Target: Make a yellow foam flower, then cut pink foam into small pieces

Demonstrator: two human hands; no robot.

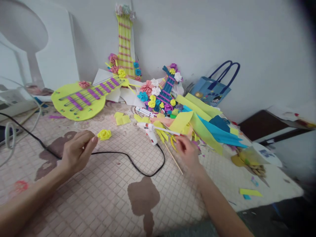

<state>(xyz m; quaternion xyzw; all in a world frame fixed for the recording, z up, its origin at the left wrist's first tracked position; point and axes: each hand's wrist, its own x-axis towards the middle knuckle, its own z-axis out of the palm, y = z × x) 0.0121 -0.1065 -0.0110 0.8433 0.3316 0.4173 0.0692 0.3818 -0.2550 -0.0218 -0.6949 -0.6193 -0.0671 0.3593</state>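
My left hand (pixel 78 149) is closed above the left part of the table, thumb and forefinger pinched at the edge of a small yellow paper flower (pixel 104 134). The flower sticks out to the right of the fingertips. My right hand (pixel 188 150) has bent fingers, slightly blurred, by the end of the white glue stick (pixel 166 130) in a glue gun (pixel 151 133). What those fingers hold, if anything, is hidden. The glue gun lies on its side, nozzle to the left, with a black cord (pixel 128 156) curving across the table. Yellow paper strips (pixel 181 121) are heaped beside the right hand.
Paper guitars stand or lie at the back: a yellow one (pixel 98 107), a taller one (pixel 125 46) and a small blue one (pixel 168 87) with flowers. Blue crepe paper (pixel 219 131), a blue bag (pixel 209 89) and a thin wooden stick (pixel 174 158) are to the right.
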